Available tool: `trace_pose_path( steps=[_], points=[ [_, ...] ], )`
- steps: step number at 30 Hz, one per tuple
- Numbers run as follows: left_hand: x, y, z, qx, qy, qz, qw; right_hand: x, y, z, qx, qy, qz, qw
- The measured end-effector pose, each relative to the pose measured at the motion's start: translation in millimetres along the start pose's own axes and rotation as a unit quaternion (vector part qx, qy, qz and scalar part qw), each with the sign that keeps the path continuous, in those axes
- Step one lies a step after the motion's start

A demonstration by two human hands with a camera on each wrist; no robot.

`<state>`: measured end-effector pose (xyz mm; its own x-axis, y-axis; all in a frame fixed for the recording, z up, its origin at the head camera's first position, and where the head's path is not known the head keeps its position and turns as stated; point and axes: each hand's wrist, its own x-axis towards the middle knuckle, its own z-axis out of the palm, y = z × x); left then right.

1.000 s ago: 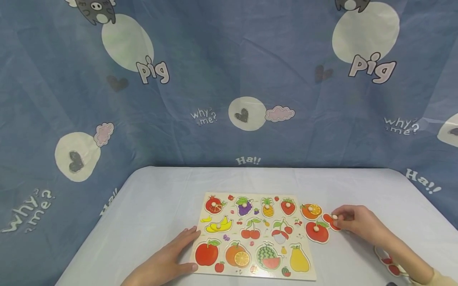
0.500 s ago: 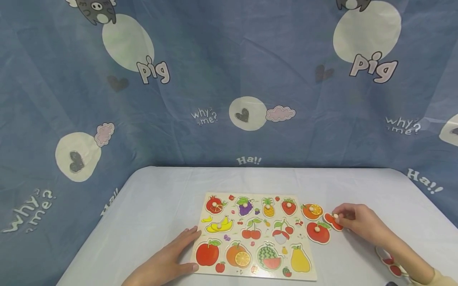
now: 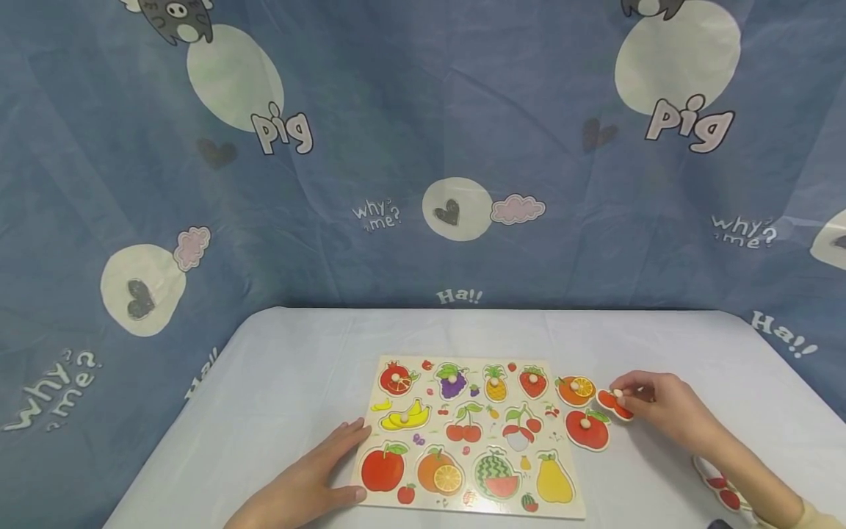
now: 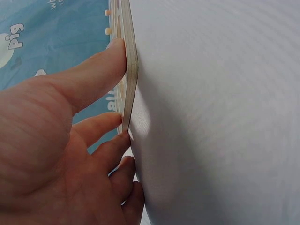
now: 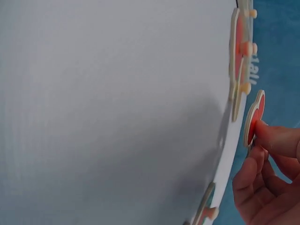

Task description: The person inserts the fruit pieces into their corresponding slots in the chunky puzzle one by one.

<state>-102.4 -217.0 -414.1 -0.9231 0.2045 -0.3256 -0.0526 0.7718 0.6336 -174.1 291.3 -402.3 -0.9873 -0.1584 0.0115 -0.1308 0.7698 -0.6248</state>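
In the head view a fruit puzzle board lies flat on the white table. My left hand rests at its left edge, thumb and fingers spread. In the left wrist view the left thumb lies against the face of the board. To the right of the board, my right hand pinches a red two-lobed puzzle piece with a pale knob. The right wrist view shows this red piece raised off the cloth between thumb and fingers.
An orange piece and a red apple piece lie along the board's right edge. Partly under the right forearm is a white piece with red parts. Knobbed pomegranate, grape, pineapple, strawberry and banana pieces sit in the board.
My right hand has risen slightly with the red two-lobed puzzle piece, which has turned a little. The left hand and the board stay where they were.
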Motion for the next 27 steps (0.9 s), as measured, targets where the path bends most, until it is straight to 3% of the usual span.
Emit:
trace_pose_path(
  steps=[17,27],
  points=[
    [0.5,-0.3,0.4,0.002,0.001,0.008,1.0000,-4.8,-25.7,3.4,-0.001,0.018,-0.061,0.9980],
    [0.4,-0.6,0.7,-0.005,0.002,0.003,1.0000,-4.4,-37.5,9.9,-0.005,0.034,-0.066,0.9972]
  ],
)
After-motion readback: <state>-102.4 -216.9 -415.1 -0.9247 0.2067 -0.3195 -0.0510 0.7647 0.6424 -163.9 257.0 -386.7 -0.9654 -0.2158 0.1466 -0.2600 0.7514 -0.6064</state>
